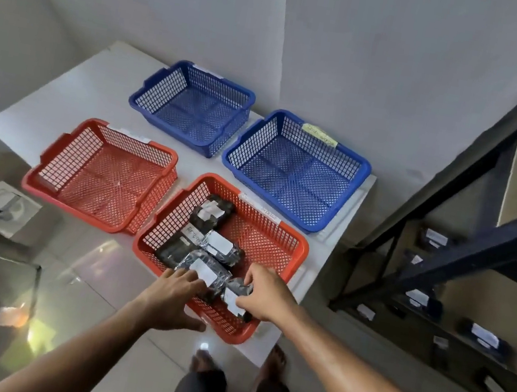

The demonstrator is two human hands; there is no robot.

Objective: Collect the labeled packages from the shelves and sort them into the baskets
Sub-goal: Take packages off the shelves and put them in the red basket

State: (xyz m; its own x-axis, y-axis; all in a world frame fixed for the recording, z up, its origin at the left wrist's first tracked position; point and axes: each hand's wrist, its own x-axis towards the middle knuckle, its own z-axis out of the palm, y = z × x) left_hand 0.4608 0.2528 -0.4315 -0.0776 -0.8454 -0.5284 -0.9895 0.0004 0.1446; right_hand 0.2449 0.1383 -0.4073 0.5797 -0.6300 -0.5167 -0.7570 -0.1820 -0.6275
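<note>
Four baskets: two blue ones at the back, the left blue basket [193, 106] and the right blue basket [296, 168], both with nothing in them, plus two red ones in front on the white table [61, 101].
Left red basket [101, 174]: nothing inside either, just a white tag on its far rim.
Near red basket [281, 234]: this is where the packages are, a handful of dark wrapped bundles with white labels, lying flat and touching each other.
Right hand [263, 294]: fingers curled round the nearest package [235, 298], pinching it at the label end, right at the basket's front corner.
Left hand [175, 298]: fingers stretched out flat, tips resting on the package next to it [206, 272], thumb out over the front rim, not gripping anything.
How they'd handle: look like small light bricks in shiny plastic wrap, so probably a bit slick and a bit squashy on the outside, firm inside. Not fragile by the looks of it.
Where to grab: across the short width, thumb one side and fingers the other, seems safest; the glossy film could slide if pinched only by a corner.
Shelf [466, 251]: dark metal rack on the right, more labeled packages [483, 334] sitting on its lower levels, so plenty left to fetch.
Labels: too blurry to read, can't tell which basket each belongs to.
</note>
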